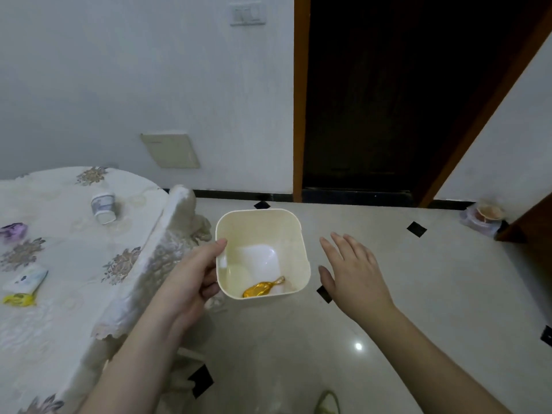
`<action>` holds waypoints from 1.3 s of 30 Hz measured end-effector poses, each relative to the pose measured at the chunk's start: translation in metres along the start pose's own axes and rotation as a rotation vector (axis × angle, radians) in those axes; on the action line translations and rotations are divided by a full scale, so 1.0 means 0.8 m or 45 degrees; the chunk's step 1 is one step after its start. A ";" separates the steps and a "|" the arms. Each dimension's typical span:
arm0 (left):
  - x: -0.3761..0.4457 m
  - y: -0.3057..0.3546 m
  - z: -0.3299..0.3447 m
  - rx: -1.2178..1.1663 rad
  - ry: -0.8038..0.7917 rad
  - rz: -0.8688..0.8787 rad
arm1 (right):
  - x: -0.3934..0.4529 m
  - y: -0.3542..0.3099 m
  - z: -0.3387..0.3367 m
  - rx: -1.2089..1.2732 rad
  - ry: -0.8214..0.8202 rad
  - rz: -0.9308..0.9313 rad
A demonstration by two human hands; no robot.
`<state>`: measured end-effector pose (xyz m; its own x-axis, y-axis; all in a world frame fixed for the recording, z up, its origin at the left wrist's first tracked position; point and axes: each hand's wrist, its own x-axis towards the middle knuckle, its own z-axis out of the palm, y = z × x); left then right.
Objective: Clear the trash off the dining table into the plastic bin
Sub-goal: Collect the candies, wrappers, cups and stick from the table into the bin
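My left hand (194, 279) grips the near-left rim of the plastic bin (294, 234), thumb on top of the edge and fingers curled under and around the wall. My right hand (352, 267) hovers just beside the bin's right wall with its fingers spread and relaxed, holding nothing and not touching it.

The bin is cream, square, open-topped, and sits between my hands above the tiled floor (388, 324). It looks light and stiff, so one hand on the rim should carry it; the smooth plastic could slip if tilted. Inside, a gold foil wrapper (260, 289) lies at the near side of the bottom.

To my left is the counter (74, 309), draped in a flowered cloth. On it, nearest first: a yellow wrapper (19, 299) touching a white packet (27, 277), a purple wrapper (13, 230), and, farthest, a tipped paper cup (103, 206). All look light and crushable; pinch each anywhere.
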<state>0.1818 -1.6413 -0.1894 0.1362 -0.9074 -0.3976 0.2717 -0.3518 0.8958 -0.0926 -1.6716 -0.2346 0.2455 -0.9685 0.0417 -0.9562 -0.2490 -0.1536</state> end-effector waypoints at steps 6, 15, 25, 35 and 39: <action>0.037 0.018 0.021 -0.067 0.175 0.025 | 0.095 0.024 -0.006 0.054 -0.036 -0.130; 0.089 0.045 -0.027 -0.137 0.362 0.109 | 0.236 -0.034 0.018 0.025 -0.021 -0.354; 0.075 0.069 -0.160 -0.247 0.749 0.200 | 0.347 -0.195 0.035 0.054 -0.068 -0.776; 0.042 0.079 -0.220 -0.435 1.148 0.208 | 0.407 -0.320 0.053 0.229 -0.167 -1.164; 0.025 0.077 -0.230 -0.479 1.318 0.236 | 0.420 -0.372 0.066 0.230 -0.220 -1.318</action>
<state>0.3763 -1.6388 -0.1782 0.8849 -0.2475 -0.3945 0.4119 0.0204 0.9110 0.2826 -1.9235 -0.2271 0.9582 -0.2688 0.0978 -0.2347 -0.9342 -0.2685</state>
